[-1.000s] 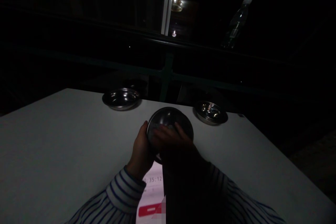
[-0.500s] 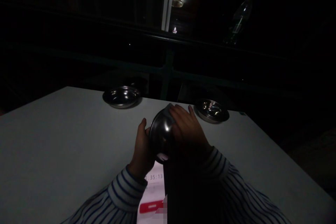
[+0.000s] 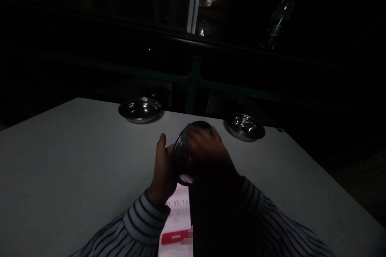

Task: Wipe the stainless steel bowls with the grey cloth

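Observation:
A shiny steel bowl (image 3: pixel 181 158) is tilted up on its side above the white table. My left hand (image 3: pixel 163 170) grips its rim from the left, thumb pointing up. Across the bowl's rounded outer side lies my right hand (image 3: pixel 211 154), fingers bent and slightly blurred. Under those fingertips shows a thin greyish piece (image 3: pixel 187 132) that looks like a cloth, pressed against the metal. Much of the bowl's right part is hidden by the right hand and deep shadow.
Two more steel bowls stand near the far table edge, the left bowl (image 3: pixel 140 119) and the right bowl (image 3: pixel 245 134). A lit phone (image 3: pixel 177 219) showing a timer lies below my hands on the white table (image 3: pixel 90 160). A clear bottle (image 3: pixel 282 18) is beyond, in the dark.
My right hand and the greyish cloth have slid leftward over the bowl, covering more of its shiny middle. The left hand keeps its grip almost unmoved.

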Tool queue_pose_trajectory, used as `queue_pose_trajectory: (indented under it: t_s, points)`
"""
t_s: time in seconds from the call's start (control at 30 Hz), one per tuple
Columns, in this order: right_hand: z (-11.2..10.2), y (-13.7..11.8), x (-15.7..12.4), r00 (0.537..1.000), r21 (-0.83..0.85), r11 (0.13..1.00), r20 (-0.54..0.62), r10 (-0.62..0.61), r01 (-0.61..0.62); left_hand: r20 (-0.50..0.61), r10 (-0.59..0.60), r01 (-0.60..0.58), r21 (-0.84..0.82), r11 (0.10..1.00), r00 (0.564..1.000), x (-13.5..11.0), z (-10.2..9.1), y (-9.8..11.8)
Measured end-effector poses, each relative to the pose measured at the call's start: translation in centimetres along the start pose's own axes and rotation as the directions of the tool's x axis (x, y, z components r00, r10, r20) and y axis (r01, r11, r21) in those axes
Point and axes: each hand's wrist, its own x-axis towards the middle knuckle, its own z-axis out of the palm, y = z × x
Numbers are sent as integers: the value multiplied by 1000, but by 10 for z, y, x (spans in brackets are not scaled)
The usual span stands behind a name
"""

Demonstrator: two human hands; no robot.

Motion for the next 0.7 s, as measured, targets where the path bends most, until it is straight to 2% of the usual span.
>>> queue_pose_trajectory:
  t_s: [0.07, 0.13, 0.17, 0.23, 0.3, 0.33, 0.4, 0.47, 0.53, 0.6, 0.7]
  points:
    - [1, -9, -2, 988, 19, 990, 60, -141, 140, -10, -19, 19, -28, 999, 1000, 0, 0, 1]
    - [0, -8, 0, 979, 53, 982, 80, -188, 184, -11, -16, 16, -29, 999, 1000, 0, 1, 2]
    - [0, -2, 2, 985, 63, 987, 77, -155, 150, -5, -9, 9, -13, 1000, 1000, 0, 1, 2]
    - [-2, 14, 6, 999, 84, 996, 43, -11, 7, 8, 6, -6, 27, 1000, 1000, -1, 2, 2]
    - [-1, 26, 7, 989, 111, 983, -11, 146, -144, 13, 16, -17, 52, 999, 1000, -2, 2, 2]
    - [0, 27, 7, 984, 112, 979, -34, 175, -171, 13, 21, -21, 53, 998, 1000, -3, 2, 2]
    - [3, 19, 3, 993, 83, 991, -50, 111, -107, 5, 23, -23, 43, 999, 1000, -3, 1, 3]
    - [5, 1, -1, 998, 57, 996, -9, -61, 62, -11, -11, 11, 13, 1000, 1000, -2, 1, 3]
    - [4, -13, -2, 983, 69, 981, 25, -181, 179, -28, -40, 39, -23, 999, 999, -1, 0, 3]
    - [1, -14, 1, 979, 83, 977, 34, -202, 198, -27, -37, 36, -28, 999, 999, 0, 0, 3]
    - [-2, 6, 10, 997, 113, 991, 24, -71, 68, 2, -10, 10, 21, 1000, 1000, 0, 0, 1]
